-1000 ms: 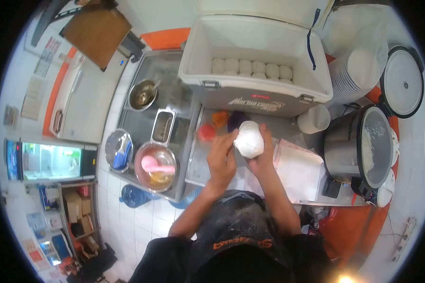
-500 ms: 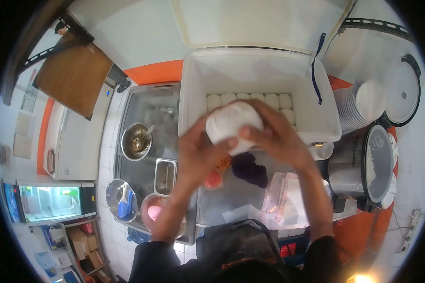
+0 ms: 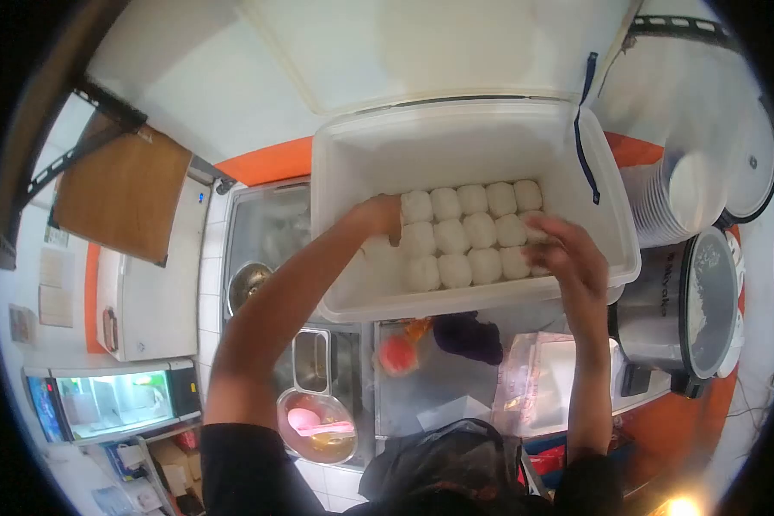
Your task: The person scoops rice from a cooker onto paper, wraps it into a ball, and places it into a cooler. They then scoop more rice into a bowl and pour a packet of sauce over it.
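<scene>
A large white box [image 3: 475, 303] with a raised lid holds rows of round white wrapped pieces [image 3: 449, 236]. My left hand [image 3: 380, 215] reaches into the box at the left end of the top row, its fingers bent down beside the end piece; what they touch is partly hidden. My right hand [image 3: 568, 249] is over the right end of the rows, fingers apart and slightly blurred, with nothing visible between them.
A steel rice pot [image 3: 654, 301] and stacked white cups [image 3: 654, 199] stand right. Nearer are a dark purple cloth [image 3: 466, 337], a red item [image 3: 396, 353], a steel tray [image 3: 311, 387] and a bowl with pink utensils [image 3: 294, 437]. A steel bowl [image 3: 248, 280] sits left.
The white round piece that both hands held above the box's front edge is no longer in them. My hands have moved apart and into the box, and the view has shifted.
</scene>
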{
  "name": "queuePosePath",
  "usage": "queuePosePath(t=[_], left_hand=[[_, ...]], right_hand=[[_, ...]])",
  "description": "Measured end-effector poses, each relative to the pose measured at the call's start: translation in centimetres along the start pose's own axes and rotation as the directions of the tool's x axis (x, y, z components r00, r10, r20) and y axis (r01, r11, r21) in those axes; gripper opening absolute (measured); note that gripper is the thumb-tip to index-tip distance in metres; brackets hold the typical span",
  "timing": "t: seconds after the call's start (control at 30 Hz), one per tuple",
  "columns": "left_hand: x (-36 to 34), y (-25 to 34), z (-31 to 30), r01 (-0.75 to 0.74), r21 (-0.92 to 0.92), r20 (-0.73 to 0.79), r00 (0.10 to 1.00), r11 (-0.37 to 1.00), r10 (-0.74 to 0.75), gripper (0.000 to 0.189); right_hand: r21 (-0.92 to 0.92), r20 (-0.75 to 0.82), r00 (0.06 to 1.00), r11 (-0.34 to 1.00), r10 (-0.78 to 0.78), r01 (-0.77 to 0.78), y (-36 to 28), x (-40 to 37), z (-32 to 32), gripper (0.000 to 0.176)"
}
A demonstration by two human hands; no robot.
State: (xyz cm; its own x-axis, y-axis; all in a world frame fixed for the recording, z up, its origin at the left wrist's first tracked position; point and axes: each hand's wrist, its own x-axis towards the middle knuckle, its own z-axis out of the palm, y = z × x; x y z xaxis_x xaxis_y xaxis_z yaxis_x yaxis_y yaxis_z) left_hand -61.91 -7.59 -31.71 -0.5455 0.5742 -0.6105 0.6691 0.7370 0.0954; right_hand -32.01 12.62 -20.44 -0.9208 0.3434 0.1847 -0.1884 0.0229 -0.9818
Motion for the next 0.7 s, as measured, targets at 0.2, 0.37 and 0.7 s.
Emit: queuePosePath(t=[0.2,0.37,0.7], left_hand=[[6.5,-2.5,1.2,0.458,-0.255,0.391,0.854,0.851,-0.343,0.084],[11.2,-3.6,8.3,0.231,0.001,0.087,0.969,0.973,-0.230,0.083],[11.9,-5.5,9.0,0.392,-0.136,0.320,0.887,0.910,-0.335,0.070]], right_hand=[[0.167,-0.376,0.913,0.981,0.157,-0.100,5.6,-14.6,-6.5,0.053],[0.381,-0.397,0.832,0.894,0.387,-0.234,8.2,-20.2,-7.1,0.056],[0.430,-0.271,0.817,0.823,0.509,-0.371,11.1,-20.8,-10.2,0.057]])
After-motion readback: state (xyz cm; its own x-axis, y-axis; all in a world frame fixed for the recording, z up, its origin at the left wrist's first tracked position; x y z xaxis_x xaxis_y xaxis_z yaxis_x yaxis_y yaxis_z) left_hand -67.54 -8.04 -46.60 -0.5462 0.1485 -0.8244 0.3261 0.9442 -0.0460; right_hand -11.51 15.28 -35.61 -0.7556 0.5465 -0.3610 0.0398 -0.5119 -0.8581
